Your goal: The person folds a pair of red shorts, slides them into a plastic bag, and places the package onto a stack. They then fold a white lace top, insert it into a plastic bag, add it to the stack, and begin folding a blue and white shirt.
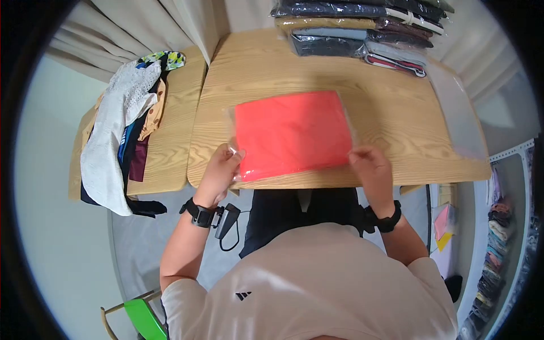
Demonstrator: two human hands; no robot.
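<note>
The red pack (pixel 293 135), shiny in its clear wrap, lies flat on the table (pixel 272 68), between your two hands and a bit past them. Its long side runs from hand to hand, with the right end tipped a little farther from you. Your left hand (pixel 220 169) pinches the wrap at the left edge, thumb on top. Your right hand (pixel 373 164) is at the right edge, fingers curled; I can't tell if they grip it. Both hands are about as near.

Pale short-sleeved shirt (pixel 317 277), black three-bar logo (pixel 243 296), dark trousers (pixel 275 216), black wrist straps (pixel 201 215), black box (pixel 228 220), looped cable (pixel 228 250)
</note>
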